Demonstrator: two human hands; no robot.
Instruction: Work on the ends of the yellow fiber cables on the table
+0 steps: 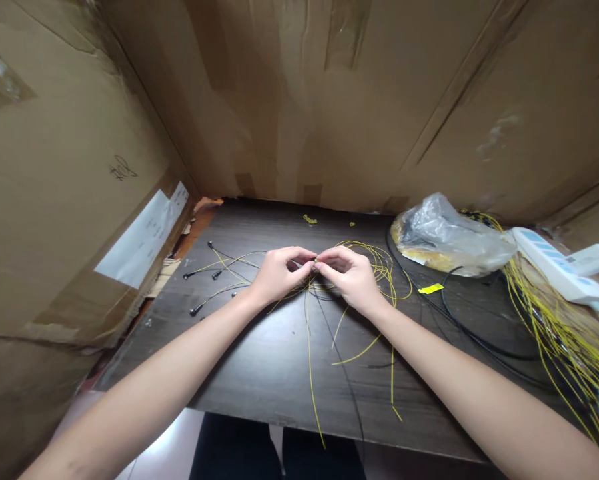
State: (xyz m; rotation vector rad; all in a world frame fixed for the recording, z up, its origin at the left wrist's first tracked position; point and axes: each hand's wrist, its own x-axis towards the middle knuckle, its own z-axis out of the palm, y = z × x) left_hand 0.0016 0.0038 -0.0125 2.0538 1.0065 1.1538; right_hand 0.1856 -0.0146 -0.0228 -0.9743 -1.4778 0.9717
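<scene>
My left hand (285,272) and my right hand (349,272) meet over the middle of the dark table, both closed in a pinch. Between their fingertips is thin yellow wire (309,353), with a tiny yellowish piece too small to make out. One end of the wire hangs down toward the table's front edge. Other yellow wires (392,270) loop beside and behind my right hand. To the left of my left hand, several wires fan out and end in black connectors (195,311). A thin black wire (340,347) runs down under my hands.
Small yellow pieces (309,219) lie at the table's back. A clear plastic bag (452,233), a white power strip (554,263), a bundle of yellow wires (554,333) and a black cable with a yellow tag (430,289) occupy the right. Cardboard walls (359,133) enclose the back and left.
</scene>
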